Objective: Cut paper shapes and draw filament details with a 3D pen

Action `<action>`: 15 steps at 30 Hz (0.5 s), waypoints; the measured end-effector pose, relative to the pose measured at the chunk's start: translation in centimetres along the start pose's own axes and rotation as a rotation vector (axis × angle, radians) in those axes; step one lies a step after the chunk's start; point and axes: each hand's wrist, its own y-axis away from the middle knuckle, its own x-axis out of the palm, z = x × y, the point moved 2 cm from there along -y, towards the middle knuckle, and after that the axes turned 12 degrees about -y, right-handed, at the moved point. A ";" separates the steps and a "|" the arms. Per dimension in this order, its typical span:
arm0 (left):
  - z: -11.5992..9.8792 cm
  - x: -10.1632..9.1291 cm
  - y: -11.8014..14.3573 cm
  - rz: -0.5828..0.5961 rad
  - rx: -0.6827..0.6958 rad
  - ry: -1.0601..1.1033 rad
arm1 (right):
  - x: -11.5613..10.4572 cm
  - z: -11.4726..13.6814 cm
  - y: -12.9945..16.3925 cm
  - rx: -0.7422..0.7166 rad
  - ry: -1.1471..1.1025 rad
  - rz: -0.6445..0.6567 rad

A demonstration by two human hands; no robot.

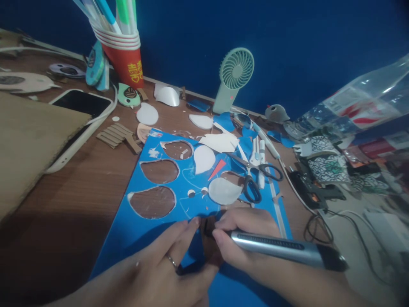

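The right hand [243, 238] comes in from 4 o'clock. Its fingers are curled tight around a silver craft knife [281, 248], like holding a pen. The black back end of the knife points out toward 3 o'clock. The tip is down near the blue sheet [134, 230], but the fingers hide the blade, so I cannot tell if it touches.

The left hand [166, 268] comes in from 7 o'clock. It lies flat on the blue sheet with its fingers stretched out and close together, pressing down. It holds nothing. One finger has a ring on it. The fingertips sit just beside the right hand's fingertips.

The blue sheet lies on the brown table [64, 213], right under both hands. It has three round holes cut in it at 10 o'clock from the hands. White cut-out shapes [223, 190] lie on the sheet at 12 o'clock. Black scissors [252, 183] lie just beside them.

Far back at 12 o'clock stands a small green fan [234, 76]. A red paper cup [126, 55] full of pens stands at 11 o'clock. A phone [79, 123] lies at 10 o'clock.
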 end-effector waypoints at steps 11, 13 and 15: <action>-0.3 0.1 0.4 0.034 0.009 0.046 | 0.4 -0.7 0.4 -0.035 0.008 0.015; -0.3 0.1 0.3 0.032 0.011 0.051 | 0.3 -0.6 0.2 -0.036 0.001 0.031; -0.2 0.1 0.2 0.026 -0.048 0.052 | 0.3 -0.4 0.1 -0.030 -0.009 0.042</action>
